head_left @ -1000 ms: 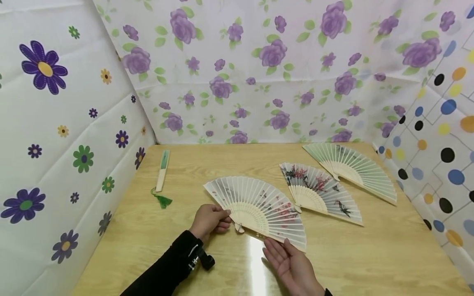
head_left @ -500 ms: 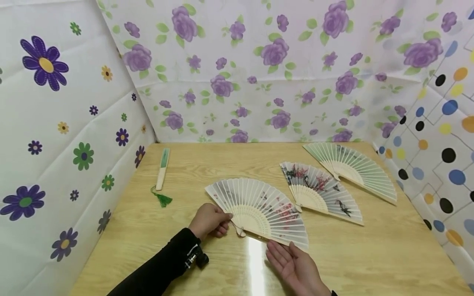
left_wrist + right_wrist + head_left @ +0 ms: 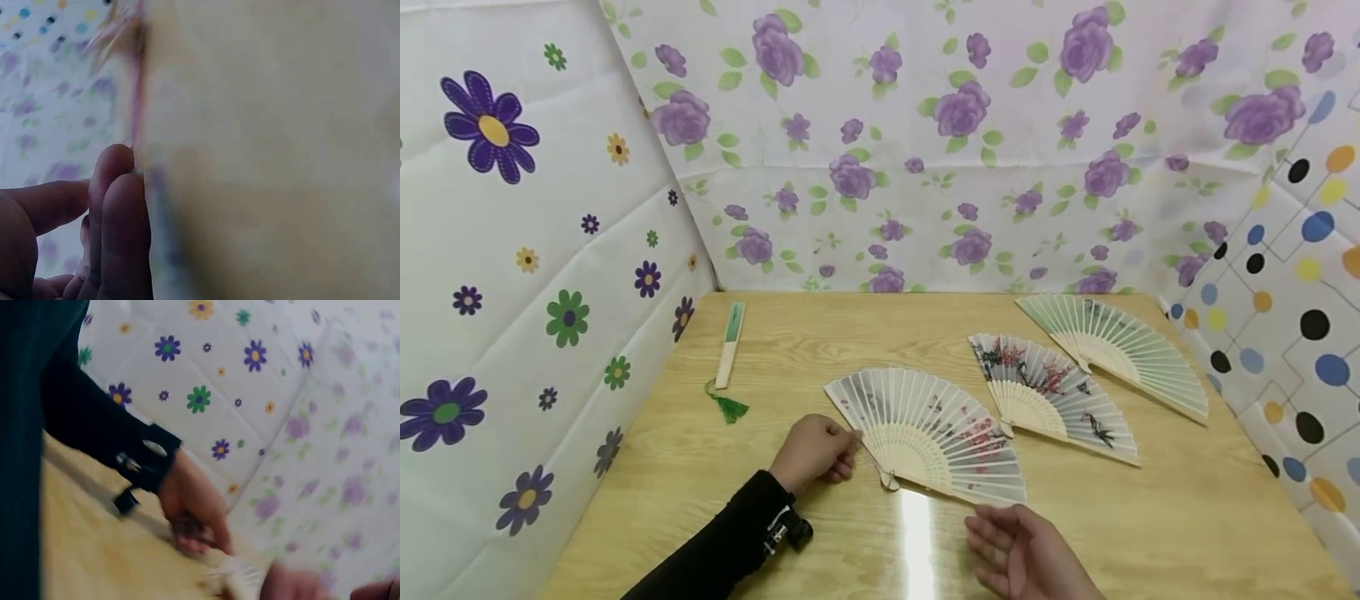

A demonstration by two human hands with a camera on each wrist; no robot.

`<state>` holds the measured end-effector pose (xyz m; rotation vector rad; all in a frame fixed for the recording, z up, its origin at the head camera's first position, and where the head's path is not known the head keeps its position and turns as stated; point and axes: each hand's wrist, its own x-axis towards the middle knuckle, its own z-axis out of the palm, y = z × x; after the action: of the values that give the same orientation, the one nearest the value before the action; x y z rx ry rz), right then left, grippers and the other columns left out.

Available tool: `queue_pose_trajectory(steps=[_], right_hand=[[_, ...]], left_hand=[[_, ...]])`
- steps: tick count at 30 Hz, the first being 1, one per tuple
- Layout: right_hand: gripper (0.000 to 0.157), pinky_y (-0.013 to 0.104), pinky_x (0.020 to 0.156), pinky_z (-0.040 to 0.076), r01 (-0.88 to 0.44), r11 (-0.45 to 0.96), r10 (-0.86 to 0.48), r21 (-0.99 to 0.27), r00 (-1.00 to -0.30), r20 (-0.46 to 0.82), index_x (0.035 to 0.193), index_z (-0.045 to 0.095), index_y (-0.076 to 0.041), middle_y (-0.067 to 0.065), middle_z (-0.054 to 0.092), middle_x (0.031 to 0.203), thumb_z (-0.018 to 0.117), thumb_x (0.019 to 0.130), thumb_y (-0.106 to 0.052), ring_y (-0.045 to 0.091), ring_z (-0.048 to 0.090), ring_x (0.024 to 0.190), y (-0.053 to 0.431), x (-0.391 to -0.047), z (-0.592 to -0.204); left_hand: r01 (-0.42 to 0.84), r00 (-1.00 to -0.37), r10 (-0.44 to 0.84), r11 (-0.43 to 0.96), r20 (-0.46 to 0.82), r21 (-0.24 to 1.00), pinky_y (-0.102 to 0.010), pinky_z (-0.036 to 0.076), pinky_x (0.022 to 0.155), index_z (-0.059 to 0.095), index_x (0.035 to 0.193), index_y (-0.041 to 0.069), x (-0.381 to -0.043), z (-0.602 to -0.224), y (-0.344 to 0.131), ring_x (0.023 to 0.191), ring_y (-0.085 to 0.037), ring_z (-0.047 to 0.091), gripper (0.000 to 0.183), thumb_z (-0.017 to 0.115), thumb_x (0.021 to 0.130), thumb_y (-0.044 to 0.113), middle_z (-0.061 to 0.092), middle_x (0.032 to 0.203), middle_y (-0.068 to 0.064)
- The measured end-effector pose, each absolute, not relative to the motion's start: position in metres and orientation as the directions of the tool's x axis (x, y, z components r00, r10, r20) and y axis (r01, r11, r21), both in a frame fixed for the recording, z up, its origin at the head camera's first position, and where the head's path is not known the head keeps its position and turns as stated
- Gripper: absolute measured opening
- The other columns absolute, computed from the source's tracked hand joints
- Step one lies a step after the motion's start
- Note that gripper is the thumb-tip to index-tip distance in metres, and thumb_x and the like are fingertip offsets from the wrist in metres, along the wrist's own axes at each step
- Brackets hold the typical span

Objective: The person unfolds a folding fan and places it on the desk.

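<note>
A folding fan (image 3: 913, 450), spread wide, with pale ribs, grey-white cloth and pink blossoms, lies in the middle of the table. My left hand (image 3: 816, 454) has curled fingers, with the thumb and fingertips pinching its left outer stick. Close up in the left wrist view, the left fingers (image 3: 125, 231) meet the thin fan edge, which is blurred. My right hand (image 3: 1026, 550) is just in front of the fan's lower right edge, palm turned inward and fingers loosely bent, holding nothing.
A spread fan (image 3: 1045, 392) with dark and pink blossoms lies behind to the right, and a spread green fan (image 3: 1120, 346) beyond it. A folded fan (image 3: 728, 346) with a green tassel (image 3: 730, 408) lies at the left. Patterned cloths enclose the wooden table (image 3: 662, 517).
The fan shifts slightly right and toward me at its pivot. My right hand moves right, away from the fan's lower edge, and its fingers bend more. The left hand stays at the left stick.
</note>
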<state>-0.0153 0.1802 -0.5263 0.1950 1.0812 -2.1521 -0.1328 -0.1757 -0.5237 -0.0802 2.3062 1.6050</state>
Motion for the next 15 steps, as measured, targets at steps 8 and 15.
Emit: queue_pose_trajectory(steps=[8, 15], right_hand=[[0.028, 0.036, 0.111, 0.066, 0.248, -0.291, -0.275, -0.924, -0.947, -0.168, 0.142, 0.067, -0.008, 0.008, 0.077, 0.135, 0.051, 0.122, -0.021, 0.022, 0.074, 0.126, 0.102, -0.132, -0.46], [0.057, 0.056, 0.144, 0.034, 0.125, -0.049, -0.353, -0.991, -0.93, -0.099, 0.172, 0.039, 0.003, 0.027, 0.04, 0.18, 0.052, 0.122, -0.021, 0.046, 0.038, 0.17, 0.005, -0.245, -0.476]], left_hand=[[-0.044, -0.983, -0.17, 0.572, 0.066, 0.819, -0.048, 0.065, 0.097, 0.072, 0.142, 0.003, -0.199, -0.464, -0.245, 0.113, -0.037, 0.076, 0.035, 0.058, 0.119, 0.026, 0.077, 0.129, -0.023], [-0.262, -0.943, -0.331, 0.766, 0.011, 0.587, -0.06, 0.067, 0.094, 0.07, 0.131, -0.014, -0.25, -0.503, -0.306, 0.111, -0.049, 0.077, 0.05, 0.058, 0.114, 0.031, 0.076, 0.126, -0.035]])
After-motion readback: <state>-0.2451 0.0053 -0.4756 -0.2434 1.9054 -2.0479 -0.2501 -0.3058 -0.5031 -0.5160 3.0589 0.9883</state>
